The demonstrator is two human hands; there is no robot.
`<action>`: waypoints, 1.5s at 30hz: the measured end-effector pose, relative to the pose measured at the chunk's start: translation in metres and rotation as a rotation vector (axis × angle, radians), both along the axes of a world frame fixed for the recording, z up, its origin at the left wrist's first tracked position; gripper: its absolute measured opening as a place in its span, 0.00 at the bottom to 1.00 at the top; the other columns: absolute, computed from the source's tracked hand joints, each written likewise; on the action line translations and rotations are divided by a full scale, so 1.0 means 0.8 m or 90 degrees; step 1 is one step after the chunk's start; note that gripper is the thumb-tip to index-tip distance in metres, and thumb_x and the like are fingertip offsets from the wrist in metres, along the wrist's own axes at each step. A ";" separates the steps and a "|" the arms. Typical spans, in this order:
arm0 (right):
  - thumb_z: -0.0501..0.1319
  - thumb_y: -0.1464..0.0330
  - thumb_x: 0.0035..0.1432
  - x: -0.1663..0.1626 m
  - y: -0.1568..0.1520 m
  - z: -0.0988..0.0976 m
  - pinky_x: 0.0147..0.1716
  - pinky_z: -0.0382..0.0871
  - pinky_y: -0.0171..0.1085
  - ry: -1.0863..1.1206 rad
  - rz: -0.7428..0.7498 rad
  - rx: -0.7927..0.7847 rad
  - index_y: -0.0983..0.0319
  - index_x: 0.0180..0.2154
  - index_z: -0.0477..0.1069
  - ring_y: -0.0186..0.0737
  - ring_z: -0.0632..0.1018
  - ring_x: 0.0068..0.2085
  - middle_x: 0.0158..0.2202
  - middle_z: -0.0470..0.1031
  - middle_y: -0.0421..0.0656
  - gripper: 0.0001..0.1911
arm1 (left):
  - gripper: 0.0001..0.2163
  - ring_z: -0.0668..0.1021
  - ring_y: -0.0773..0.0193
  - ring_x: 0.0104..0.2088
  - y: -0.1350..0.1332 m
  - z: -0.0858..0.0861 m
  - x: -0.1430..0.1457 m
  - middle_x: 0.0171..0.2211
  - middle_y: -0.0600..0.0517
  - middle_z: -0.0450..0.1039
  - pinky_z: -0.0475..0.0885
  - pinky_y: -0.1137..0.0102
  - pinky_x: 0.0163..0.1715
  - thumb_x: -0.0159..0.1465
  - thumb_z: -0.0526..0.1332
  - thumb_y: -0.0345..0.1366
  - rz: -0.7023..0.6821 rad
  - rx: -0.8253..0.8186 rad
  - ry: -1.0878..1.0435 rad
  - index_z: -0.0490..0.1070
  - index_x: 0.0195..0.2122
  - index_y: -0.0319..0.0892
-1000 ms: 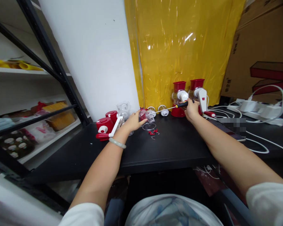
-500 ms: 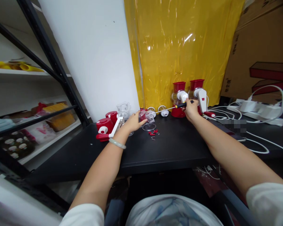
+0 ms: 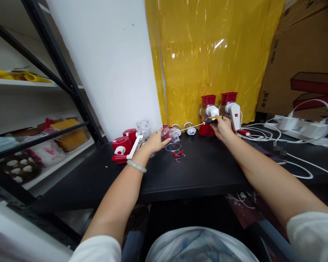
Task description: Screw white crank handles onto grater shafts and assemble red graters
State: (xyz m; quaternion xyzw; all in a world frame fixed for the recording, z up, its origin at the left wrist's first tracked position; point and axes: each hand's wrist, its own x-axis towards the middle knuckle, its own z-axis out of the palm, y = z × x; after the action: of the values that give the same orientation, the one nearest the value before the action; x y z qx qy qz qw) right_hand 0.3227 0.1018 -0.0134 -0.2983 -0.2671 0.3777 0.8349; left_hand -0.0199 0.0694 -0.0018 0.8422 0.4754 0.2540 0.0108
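My left hand (image 3: 156,141) is closed around a clear plastic housing with red inside (image 3: 168,135), which lies on its side on the black table. In my right hand (image 3: 221,127) is a long screwdriver (image 3: 210,121) with a black and yellow handle, held level. Its shaft runs left and its tip meets the clear housing; the exact contact spot is too small to make out. Small red parts (image 3: 177,154) and a few thin screws (image 3: 178,160) lie on the table just in front of the housing.
Two red and white hand-crank graters (image 3: 207,100) stand at the back right. Red bases and a white crank (image 3: 136,146) lie left of my left hand. A white drum (image 3: 190,129) sits at the back. White cables, a phone (image 3: 268,151) and a power strip (image 3: 297,131) occupy the right.
The fingers of my right hand have shifted on the screwdriver handle, showing more of its end. My left hand and the housing stay in place.
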 end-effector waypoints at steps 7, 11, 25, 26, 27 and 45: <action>0.55 0.79 0.63 -0.005 -0.002 0.009 0.32 0.81 0.33 0.053 -0.048 0.003 0.58 0.37 0.67 0.33 0.80 0.32 0.29 0.74 0.36 0.10 | 0.34 0.71 0.39 0.67 0.000 0.000 0.001 0.65 0.30 0.68 0.68 0.47 0.65 0.69 0.61 0.50 0.008 -0.001 0.008 0.57 0.71 0.36; 0.52 0.79 0.64 -0.010 -0.010 0.015 0.32 0.81 0.34 0.080 -0.020 -0.007 0.58 0.35 0.67 0.33 0.78 0.29 0.26 0.71 0.35 0.11 | 0.35 0.71 0.40 0.67 -0.002 0.001 0.002 0.66 0.29 0.68 0.68 0.47 0.65 0.69 0.61 0.50 0.006 -0.005 0.004 0.56 0.71 0.34; 0.48 0.63 0.68 -0.007 -0.026 0.019 0.27 0.80 0.45 0.158 0.086 0.014 0.56 0.34 0.62 0.44 0.80 0.31 0.25 0.75 0.41 0.10 | 0.33 0.73 0.39 0.65 -0.002 0.002 0.001 0.61 0.34 0.74 0.69 0.47 0.64 0.68 0.63 0.50 -0.009 0.003 -0.015 0.60 0.70 0.40; 0.48 0.61 0.69 -0.006 -0.026 0.019 0.26 0.79 0.44 0.155 0.085 0.013 0.56 0.33 0.62 0.44 0.79 0.31 0.25 0.74 0.40 0.12 | 0.33 0.73 0.39 0.65 -0.003 0.002 0.001 0.61 0.34 0.74 0.69 0.47 0.64 0.68 0.63 0.50 -0.010 0.002 -0.015 0.60 0.70 0.40; 0.48 0.59 0.70 -0.004 -0.025 0.019 0.26 0.79 0.42 0.153 0.080 0.007 0.56 0.33 0.62 0.43 0.78 0.30 0.24 0.73 0.40 0.14 | 0.33 0.73 0.39 0.65 -0.004 0.002 0.001 0.61 0.34 0.74 0.69 0.47 0.64 0.68 0.63 0.50 -0.010 0.001 -0.015 0.60 0.70 0.40; 0.50 0.58 0.74 0.004 -0.012 0.013 0.25 0.70 0.33 0.146 0.033 -0.023 0.57 0.32 0.65 0.33 0.74 0.26 0.26 0.70 0.35 0.18 | 0.32 0.73 0.38 0.65 -0.005 0.003 0.001 0.61 0.35 0.75 0.69 0.47 0.63 0.68 0.62 0.49 -0.011 0.003 -0.007 0.59 0.70 0.41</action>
State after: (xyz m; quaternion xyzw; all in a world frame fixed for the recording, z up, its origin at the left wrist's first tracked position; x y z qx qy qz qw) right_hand 0.3259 0.0924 -0.0026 -0.2611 -0.1706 0.4352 0.8446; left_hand -0.0194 0.0655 0.0003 0.8449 0.4674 0.2598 0.0136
